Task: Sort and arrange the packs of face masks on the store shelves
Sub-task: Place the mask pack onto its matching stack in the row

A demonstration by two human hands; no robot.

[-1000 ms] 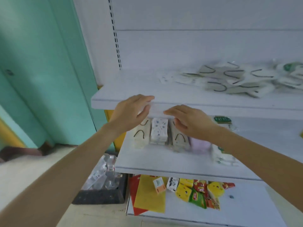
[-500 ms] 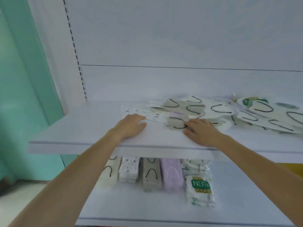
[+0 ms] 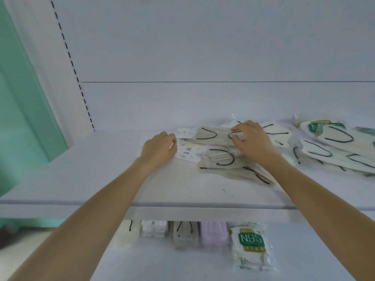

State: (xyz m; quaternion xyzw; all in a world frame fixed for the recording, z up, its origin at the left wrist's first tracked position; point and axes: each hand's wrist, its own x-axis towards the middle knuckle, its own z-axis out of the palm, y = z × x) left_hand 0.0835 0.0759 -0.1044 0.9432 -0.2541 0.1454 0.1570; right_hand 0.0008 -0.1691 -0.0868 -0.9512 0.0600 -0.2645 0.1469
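On the upper shelf (image 3: 97,171), right hand (image 3: 252,139) grips a beige pack (image 3: 211,136); left hand (image 3: 158,149) curls, hold unseen.

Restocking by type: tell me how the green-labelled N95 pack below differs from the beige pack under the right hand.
The white N95 pack bears a green label; the beige mask pack with black ear loops shows none. The N95 pack sits on the lower shelf, the beige pack on the upper shelf. The right hand curls its fingers over the beige pack; nothing touches the N95 pack. Both are in clear plastic wrap.
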